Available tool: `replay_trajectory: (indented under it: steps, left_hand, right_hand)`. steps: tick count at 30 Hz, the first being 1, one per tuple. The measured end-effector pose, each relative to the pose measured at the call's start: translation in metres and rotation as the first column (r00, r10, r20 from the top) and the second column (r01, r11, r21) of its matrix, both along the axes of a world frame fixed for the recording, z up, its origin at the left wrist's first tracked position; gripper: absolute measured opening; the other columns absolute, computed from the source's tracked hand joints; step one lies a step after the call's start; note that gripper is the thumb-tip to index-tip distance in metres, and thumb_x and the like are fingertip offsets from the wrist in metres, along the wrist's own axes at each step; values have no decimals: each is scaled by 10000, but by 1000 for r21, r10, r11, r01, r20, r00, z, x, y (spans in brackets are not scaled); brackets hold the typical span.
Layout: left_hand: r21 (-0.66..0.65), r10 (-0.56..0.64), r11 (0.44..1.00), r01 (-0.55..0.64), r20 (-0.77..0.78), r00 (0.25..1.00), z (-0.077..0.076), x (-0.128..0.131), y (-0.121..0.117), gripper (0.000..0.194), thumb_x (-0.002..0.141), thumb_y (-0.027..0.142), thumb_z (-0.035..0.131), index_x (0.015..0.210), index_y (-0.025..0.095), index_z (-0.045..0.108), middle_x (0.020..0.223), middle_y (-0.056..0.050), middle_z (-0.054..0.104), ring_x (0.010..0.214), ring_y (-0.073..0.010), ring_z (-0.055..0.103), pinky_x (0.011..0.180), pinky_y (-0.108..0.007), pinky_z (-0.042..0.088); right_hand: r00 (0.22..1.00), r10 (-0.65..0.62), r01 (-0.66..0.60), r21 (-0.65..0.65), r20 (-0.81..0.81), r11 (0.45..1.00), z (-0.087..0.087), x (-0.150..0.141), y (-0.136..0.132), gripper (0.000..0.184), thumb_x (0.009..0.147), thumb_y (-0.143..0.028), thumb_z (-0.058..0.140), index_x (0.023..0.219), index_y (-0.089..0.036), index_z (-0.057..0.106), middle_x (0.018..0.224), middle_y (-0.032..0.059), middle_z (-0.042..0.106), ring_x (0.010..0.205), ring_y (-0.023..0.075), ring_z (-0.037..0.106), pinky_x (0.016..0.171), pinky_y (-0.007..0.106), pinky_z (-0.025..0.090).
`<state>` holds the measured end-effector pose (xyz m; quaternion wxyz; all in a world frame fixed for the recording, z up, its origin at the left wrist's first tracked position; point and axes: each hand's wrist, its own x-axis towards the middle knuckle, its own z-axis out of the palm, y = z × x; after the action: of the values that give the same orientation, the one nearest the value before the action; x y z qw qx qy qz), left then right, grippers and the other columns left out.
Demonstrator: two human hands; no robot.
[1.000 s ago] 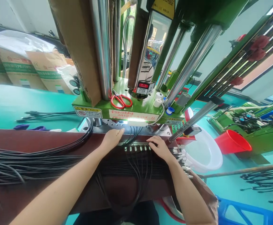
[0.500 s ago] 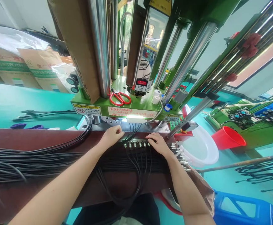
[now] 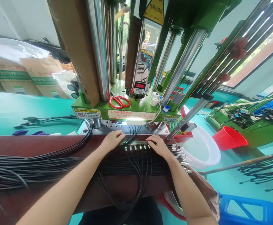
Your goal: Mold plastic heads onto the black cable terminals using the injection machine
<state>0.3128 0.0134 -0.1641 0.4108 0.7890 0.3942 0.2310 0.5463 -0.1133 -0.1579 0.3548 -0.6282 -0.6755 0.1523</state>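
A narrow metal bar (image 3: 136, 143) lies crosswise at the front of the green press, with a row of small cable connectors (image 3: 135, 148) along its near edge. Black cables (image 3: 140, 168) hang from these connectors toward my lap. My left hand (image 3: 113, 140) is closed at the bar's left end, thumb and fingers pinched together. At the right end, my right hand (image 3: 158, 145) has its fingers bent over the bar. More black cables (image 3: 133, 131) run from behind the bar into the press, under a bright lamp (image 3: 135, 121).
Red-handled scissors (image 3: 119, 102) lie on the green press plate (image 3: 94, 106). A thick bundle of black cables (image 3: 33, 170) stretches over the brown bench (image 3: 21, 142). At right stand a white tub (image 3: 204, 153), a red bucket (image 3: 230, 138) and a blue plastic container (image 3: 251, 207).
The view has shifted slightly, so the bench and press front sit a little lower in the picture. Both hands stay at the bar's ends, and the connectors keep their places along it.
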Motion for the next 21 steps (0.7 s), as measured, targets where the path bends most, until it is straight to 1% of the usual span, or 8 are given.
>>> replay_trajectory:
  steps: [4, 8, 12, 17, 19, 21]
  left_hand:
    - [-94, 21, 995, -16, 50, 999, -5, 1, 3, 399, 767, 500, 383, 539, 190, 487, 512, 6, 528, 555, -156, 512, 576, -266, 365]
    - [-126, 56, 991, -49, 50, 997, -9, 1, 5, 473, 770, 543, 370, 536, 180, 562, 532, -22, 586, 564, -168, 548, 572, -265, 381]
    - [-83, 40, 996, -39, 14, 999, -6, 1, 4, 485, 785, 558, 351, 564, 183, 564, 543, -16, 589, 574, -172, 552, 587, -268, 381]
    - [-14, -8, 1000, 7, -47, 999, -3, 1, 2, 427, 792, 530, 372, 603, 189, 546, 589, -10, 604, 602, -181, 563, 597, -270, 375]
    - [4, -17, 1000, 17, -67, 998, -2, 1, 1, 408, 795, 511, 374, 605, 190, 541, 586, -8, 597, 601, -182, 562, 593, -271, 369]
    - [27, -21, 999, 23, -82, 996, -2, 1, 0, 397, 797, 497, 374, 602, 190, 532, 578, -7, 588, 597, -183, 557, 590, -272, 364]
  right_hand:
    - [1000, 0, 0, 4, 8, 1000, 0, 1, 0, 193, 801, -133, 520, 856, -247, 667, 855, 21, 639, 868, 183, 557, 825, 353, 436]
    - [1000, 5, -5, 2, 10, 1000, 0, 1, 0, 194, 801, -140, 520, 855, -254, 668, 851, 17, 643, 864, 188, 559, 820, 353, 437]
    - [1000, 4, -4, -3, 13, 1000, 0, 1, 0, 193, 798, -142, 520, 858, -248, 669, 852, 19, 644, 858, 187, 559, 820, 353, 437]
    - [1000, 6, -6, -12, 25, 1000, 0, 2, 0, 193, 792, -139, 521, 848, -249, 670, 848, 18, 651, 867, 192, 567, 823, 357, 440]
    - [999, -17, 18, -26, 36, 999, 1, 2, 3, 190, 786, -140, 522, 844, -236, 674, 841, 24, 657, 860, 197, 579, 820, 360, 444]
    - [996, -74, 75, -35, 44, 997, 4, 2, 10, 188, 782, -140, 519, 855, -210, 677, 848, 41, 661, 853, 206, 588, 818, 369, 447]
